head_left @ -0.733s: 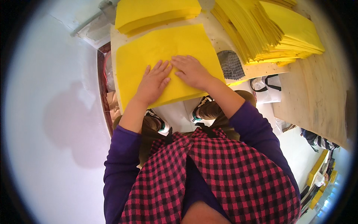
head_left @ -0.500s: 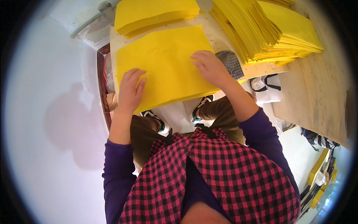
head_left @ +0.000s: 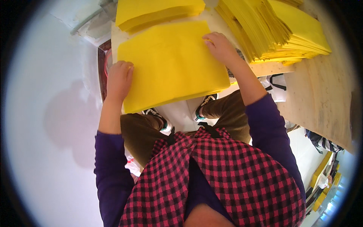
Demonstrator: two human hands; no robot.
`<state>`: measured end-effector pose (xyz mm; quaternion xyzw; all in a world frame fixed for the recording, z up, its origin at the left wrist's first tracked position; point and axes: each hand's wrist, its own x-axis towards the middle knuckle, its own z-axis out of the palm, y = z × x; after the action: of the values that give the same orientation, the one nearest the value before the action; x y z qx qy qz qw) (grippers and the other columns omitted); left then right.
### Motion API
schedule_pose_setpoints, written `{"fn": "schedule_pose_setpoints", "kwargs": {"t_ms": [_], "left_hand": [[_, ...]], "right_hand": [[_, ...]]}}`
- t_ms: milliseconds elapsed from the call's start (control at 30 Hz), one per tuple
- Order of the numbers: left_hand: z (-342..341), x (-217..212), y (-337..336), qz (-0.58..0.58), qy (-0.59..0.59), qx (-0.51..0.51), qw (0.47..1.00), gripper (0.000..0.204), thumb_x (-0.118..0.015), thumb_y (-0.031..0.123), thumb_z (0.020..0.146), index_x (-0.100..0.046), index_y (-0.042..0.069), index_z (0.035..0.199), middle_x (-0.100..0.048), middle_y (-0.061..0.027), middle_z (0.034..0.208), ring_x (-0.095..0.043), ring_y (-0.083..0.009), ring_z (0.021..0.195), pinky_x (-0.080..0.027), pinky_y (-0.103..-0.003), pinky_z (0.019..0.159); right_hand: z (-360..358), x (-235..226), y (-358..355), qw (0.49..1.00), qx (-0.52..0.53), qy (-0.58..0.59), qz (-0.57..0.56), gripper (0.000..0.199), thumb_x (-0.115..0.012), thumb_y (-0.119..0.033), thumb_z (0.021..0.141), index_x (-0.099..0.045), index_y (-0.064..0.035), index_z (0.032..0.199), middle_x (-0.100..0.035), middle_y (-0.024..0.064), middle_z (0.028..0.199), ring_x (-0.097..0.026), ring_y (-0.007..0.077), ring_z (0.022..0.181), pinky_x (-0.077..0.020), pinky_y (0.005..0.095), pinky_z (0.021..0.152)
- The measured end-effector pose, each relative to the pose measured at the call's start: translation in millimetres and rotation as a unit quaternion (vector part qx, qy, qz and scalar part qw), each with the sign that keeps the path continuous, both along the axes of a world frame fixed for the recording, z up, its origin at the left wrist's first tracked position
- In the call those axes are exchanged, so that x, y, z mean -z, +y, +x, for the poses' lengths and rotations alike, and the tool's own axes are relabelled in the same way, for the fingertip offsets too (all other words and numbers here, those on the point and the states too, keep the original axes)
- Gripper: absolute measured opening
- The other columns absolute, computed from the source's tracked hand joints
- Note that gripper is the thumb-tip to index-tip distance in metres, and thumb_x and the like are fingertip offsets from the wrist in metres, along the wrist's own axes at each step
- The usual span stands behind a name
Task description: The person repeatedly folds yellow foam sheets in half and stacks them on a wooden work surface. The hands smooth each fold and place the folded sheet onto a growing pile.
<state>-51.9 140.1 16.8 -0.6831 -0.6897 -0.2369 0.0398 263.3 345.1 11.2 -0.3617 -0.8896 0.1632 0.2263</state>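
Observation:
A flat stack of yellow sheets, apparently fabric-like, (head_left: 172,66) lies in front of me at the table's near edge, its front overhanging a little. My left hand (head_left: 120,80) is closed at the stack's left edge, fingers curled and thumb beside them. At the upper right edge, my right hand (head_left: 223,48) is closed as well, with fingertips and thumb on the yellow material. How many sheets either hand grips is hidden. A dark grey textured pad (head_left: 240,53) shows partly behind my right hand and wrist.
Beyond lies another yellow stack (head_left: 159,15). Tall piles of yellow pieces (head_left: 261,30) stand at the far right on the wooden table (head_left: 314,87). A white bag with black handles (head_left: 278,85) is below the table's edge. The white wall (head_left: 49,113) runs close on my left.
My hands have spread apart from above the yellow sheets to their left and right edges, and the fingers have curled in. My right hand now covers most of the grey pad.

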Motion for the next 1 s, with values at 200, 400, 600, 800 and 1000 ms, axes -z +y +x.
{"fn": "schedule_pose_setpoints", "kwargs": {"t_ms": [200, 400, 600, 800, 1000], "left_hand": [[12.8, 14.3, -18.9, -0.023, -0.034, -0.001, 0.999, 0.011, -0.056, 0.011, 0.088, -0.063, 0.004, 0.094, -0.061, -0.015, 0.093, -0.057, -0.0363, 0.092, -0.045, -0.046, 0.08], [-4.5, 5.3, 5.5, 0.012, -0.02, -0.012, 1.0, 0.011, -0.055, 0.01, 0.089, -0.064, 0.004, 0.093, -0.062, -0.0152, 0.095, -0.057, -0.0359, 0.092, -0.044, -0.045, 0.081], [14.0, 15.2, -37.3, -0.02, -0.074, 0.002, 0.997, 0.013, -0.057, 0.013, 0.088, -0.064, 0.004, 0.093, -0.062, -0.015, 0.096, -0.057, -0.0356, 0.093, -0.044, -0.045, 0.081], [-1.8, 9.2, -2.2, 0.008, -0.033, 0.004, 0.999, 0.013, -0.057, 0.012, 0.088, -0.063, 0.003, 0.095, -0.062, -0.0153, 0.096, -0.057, -0.0356, 0.094, -0.045, -0.045, 0.081], [5.0, 7.7, -42.4, 0.04, -0.085, 0.014, 0.995, 0.013, -0.057, 0.011, 0.088, -0.063, 0.002, 0.096, -0.062, -0.0158, 0.095, -0.057, -0.037, 0.094, -0.044, -0.044, 0.08]], "right_hand": [[12.8, 12.5, -22.9, 0.998, -0.042, -0.041, 0.014, 0.024, -0.052, -0.015, 0.091, -0.065, -0.003, 0.107, -0.062, 0.0154, 0.113, -0.055, 0.0357, 0.108, -0.0448, 0.0432, 0.093], [-5.9, 3.1, 8.2, 0.998, 0.023, -0.015, 0.052, 0.024, -0.053, -0.016, 0.09, -0.064, -0.0016, 0.106, -0.062, 0.0164, 0.108, -0.056, 0.0359, 0.105, -0.0442, 0.0443, 0.093], [23.7, 12.9, -40.7, 0.998, -0.052, 0.002, 0.044, 0.024, -0.055, -0.017, 0.09, -0.063, 0.0006, 0.104, -0.062, 0.0175, 0.106, -0.056, 0.0361, 0.104, -0.0432, 0.0442, 0.094], [-5.1, 14.4, -6.4, 0.998, -0.024, 0.048, 0.042, 0.023, -0.055, -0.015, 0.089, -0.063, 0.0004, 0.104, -0.061, 0.0181, 0.107, -0.054, 0.037, 0.105, -0.0429, 0.0437, 0.094], [20.3, 13.0, -36.6, 0.998, -0.045, 0.018, 0.038, 0.022, -0.057, -0.013, 0.087, -0.063, -0.0015, 0.105, -0.061, 0.0175, 0.11, -0.053, 0.0375, 0.107, -0.0425, 0.0431, 0.096]]}}
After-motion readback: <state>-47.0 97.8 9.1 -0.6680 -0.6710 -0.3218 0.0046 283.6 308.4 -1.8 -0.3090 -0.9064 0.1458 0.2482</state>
